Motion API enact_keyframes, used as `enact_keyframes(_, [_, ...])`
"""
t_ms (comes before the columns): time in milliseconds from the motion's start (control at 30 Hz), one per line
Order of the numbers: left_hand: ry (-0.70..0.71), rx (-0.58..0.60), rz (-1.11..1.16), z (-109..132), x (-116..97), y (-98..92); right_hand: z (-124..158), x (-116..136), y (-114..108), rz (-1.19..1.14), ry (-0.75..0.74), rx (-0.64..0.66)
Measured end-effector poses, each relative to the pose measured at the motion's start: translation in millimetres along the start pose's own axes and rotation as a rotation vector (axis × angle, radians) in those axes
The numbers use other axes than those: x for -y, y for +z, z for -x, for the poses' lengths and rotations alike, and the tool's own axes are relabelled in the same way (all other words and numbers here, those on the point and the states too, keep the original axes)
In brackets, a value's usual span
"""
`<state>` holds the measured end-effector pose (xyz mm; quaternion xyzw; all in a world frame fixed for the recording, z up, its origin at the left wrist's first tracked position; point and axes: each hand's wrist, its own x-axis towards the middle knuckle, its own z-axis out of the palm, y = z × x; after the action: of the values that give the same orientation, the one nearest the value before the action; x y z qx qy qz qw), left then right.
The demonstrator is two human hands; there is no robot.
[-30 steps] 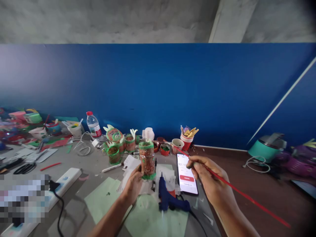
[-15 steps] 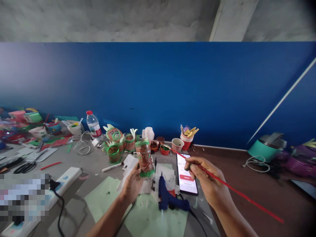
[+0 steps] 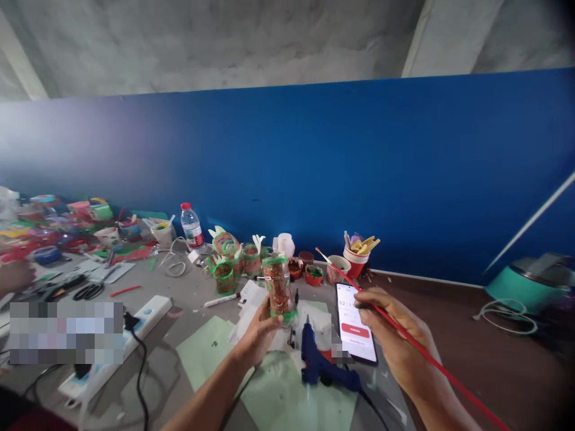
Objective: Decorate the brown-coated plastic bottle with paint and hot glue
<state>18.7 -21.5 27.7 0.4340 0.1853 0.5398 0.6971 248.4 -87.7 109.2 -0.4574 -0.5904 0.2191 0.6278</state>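
My left hand [image 3: 258, 335] grips a clear plastic bottle piece [image 3: 278, 287] painted brown, with green bands at its top and bottom, held upright over the table. In my right hand [image 3: 395, 326] is a long red paintbrush [image 3: 422, 353], its tip up near a paper cup [image 3: 339, 268]. Small red paint cups [image 3: 314, 275] stand just behind the bottle piece. Below and between my hands lies a blue hot glue gun [image 3: 326, 365], and a phone [image 3: 357, 335] with a lit screen lies partly behind my right hand.
Light green paper sheets [image 3: 213, 347] lie on the grey table. Painted pots [image 3: 223, 278], a water bottle [image 3: 192, 227] and a cup of yellow tools [image 3: 358, 260] stand along the blue partition. At left lie a power strip [image 3: 153, 317] and scissors [image 3: 92, 288]; another person's hand [image 3: 15, 276] shows there.
The view has turned left, so things sit further right in the picture. The brush tip has moved from the green paint cup up to the paper cup. Another person's hand now shows at far left.
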Motion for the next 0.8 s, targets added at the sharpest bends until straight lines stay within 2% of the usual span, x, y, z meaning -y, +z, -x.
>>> enact_keyframes(200, [0.047, -0.024, -0.048, -1.8, -0.8, 1.0, 3.0, -2.2, -2.2, 0.009, 0.04, 0.009])
enact_keyframes(400, [0.075, -0.041, -0.094, -4.7, -1.4, 3.8, 5.3, -4.1, -3.7, -0.141, 0.112, -0.021])
enact_keyframes(533, [0.083, -0.023, -0.11, -4.0, -3.6, 8.8, 6.0, 0.0, -3.1, -0.167, 0.104, -0.028])
enact_keyframes(667, [0.052, -0.001, -0.139, -3.6, -9.3, 14.1, 6.7, 4.1, -2.3, -0.13, 0.105, -0.022])
enact_keyframes(800, [0.082, -0.007, -0.196, -4.8, -24.4, 16.0, 5.9, 8.0, -1.2, -0.108, 0.069, -0.083])
